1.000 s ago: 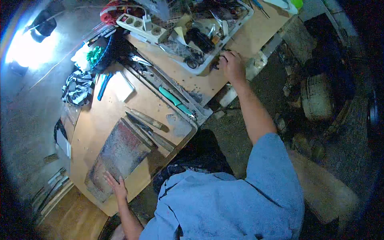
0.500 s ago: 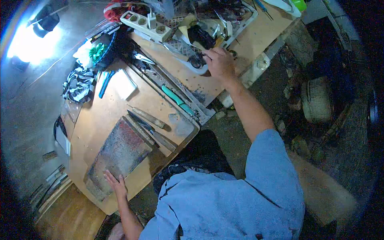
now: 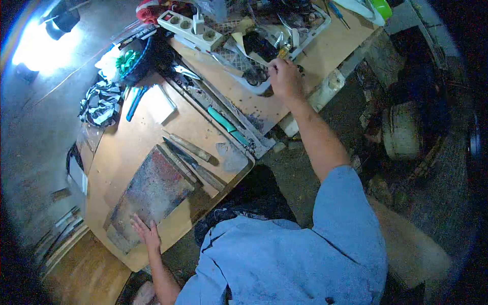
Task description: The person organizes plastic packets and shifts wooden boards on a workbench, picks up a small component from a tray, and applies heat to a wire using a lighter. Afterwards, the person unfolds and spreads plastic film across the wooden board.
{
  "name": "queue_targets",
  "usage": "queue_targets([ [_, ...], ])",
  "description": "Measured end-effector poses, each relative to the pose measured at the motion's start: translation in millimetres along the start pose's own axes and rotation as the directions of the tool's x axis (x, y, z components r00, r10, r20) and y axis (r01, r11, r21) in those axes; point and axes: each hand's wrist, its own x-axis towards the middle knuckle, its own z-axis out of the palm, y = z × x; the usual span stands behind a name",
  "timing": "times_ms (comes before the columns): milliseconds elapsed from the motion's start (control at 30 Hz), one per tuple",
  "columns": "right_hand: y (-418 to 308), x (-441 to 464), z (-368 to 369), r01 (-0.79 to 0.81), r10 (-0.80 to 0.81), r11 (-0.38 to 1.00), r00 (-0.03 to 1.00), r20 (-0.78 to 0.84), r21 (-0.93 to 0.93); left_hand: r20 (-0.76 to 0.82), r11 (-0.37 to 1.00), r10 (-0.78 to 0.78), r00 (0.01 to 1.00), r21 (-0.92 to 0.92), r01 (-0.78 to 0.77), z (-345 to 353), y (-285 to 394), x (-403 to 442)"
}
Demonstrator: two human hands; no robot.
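My left hand point(image 3: 146, 233) lies flat with fingers spread on the lower end of a worn, grey-and-reddish rectangular slab point(image 3: 155, 185). At the near edge of a cluttered white plastic basket point(image 3: 260, 90), my right hand point(image 3: 285, 80) has its fingers curled together. A small yellow translucent thing point(image 3: 284, 51) shows just beyond those fingertips; whether they grip it is hidden. Dark round items point(image 3: 254, 76) sit in the basket beside this hand. Alongside the slab lie a dark-bladed knife point(image 3: 185, 158) and a thin tool with a wooden handle point(image 3: 195, 148).
A white power strip point(image 3: 189, 31) with a plug lies by the basket. A turquoise-handled knife point(image 3: 223, 122) rests on the rail between the work surfaces. Further left are a white pad point(image 3: 161, 104), blue-handled pliers point(image 3: 135, 104) and a striped cloth point(image 3: 101, 104). A bright lamp stands upper left.
My right hand has shifted slightly to the right at the basket edge, its fingers drawn closer together. My left hand stays on the slab. The view has tilted a little.
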Motion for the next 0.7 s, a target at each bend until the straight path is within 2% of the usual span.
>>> queue_targets([
  [67,0.7,1.5,-9.5,-0.113,0.112,0.993,0.994,0.009,0.025,-0.033,0.999,0.028,0.999,0.035,-0.027,7.9,-11.6,4.1],
  [100,7.0,1.2,-9.2,-0.113,0.113,0.993,0.994,0.006,0.022,-0.032,0.999,0.031,0.999,0.033,-0.030,9.5,-14.4,3.9],
  [167,20.3,0.0,-6.2,-0.025,0.023,0.998,0.999,-0.034,-0.055,-0.045,0.998,0.062,0.997,0.029,-0.061,8.3,-12.9,3.9],
  [300,25.2,-4.1,-10.3,0.013,-0.019,0.997,0.998,-0.062,-0.081,-0.008,1.000,0.015,1.000,0.013,-0.015,-1.5,4.0,0.5],
  [367,20.7,-2.7,-10.3,-0.174,0.160,0.980,0.979,-0.128,-0.100,-0.006,0.998,0.055,0.998,0.033,-0.055,-3.9,4.9,0.1],
  [400,20.4,-2.3,-8.3,-0.176,0.162,0.979,0.978,-0.130,-0.099,-0.007,0.998,0.057,0.998,0.035,-0.057,-1.7,0.9,1.0],
  [467,22.2,-4.1,-2.7,-0.055,0.017,0.966,0.989,-0.150,-0.251,-0.025,0.999,0.040,0.999,0.019,-0.040,0.8,0.0,1.7],
  [500,23.2,-5.4,1.2,-0.059,0.020,0.966,0.988,-0.151,-0.252,-0.024,0.999,0.044,0.999,0.021,-0.043,-3.1,5.7,0.9],
  [567,23.4,-7.0,6.7,0.057,-0.061,0.994,0.997,-0.042,-0.093,0.070,0.999,-0.031,0.997,0.027,0.029,-13.5,19.3,-2.3],
  [700,27.3,-3.5,-0.8,-0.014,0.015,1.000,0.999,-0.040,0.012,0.036,1.000,0.010,0.999,0.026,-0.011,-1.5,-2.4,2.4],
])
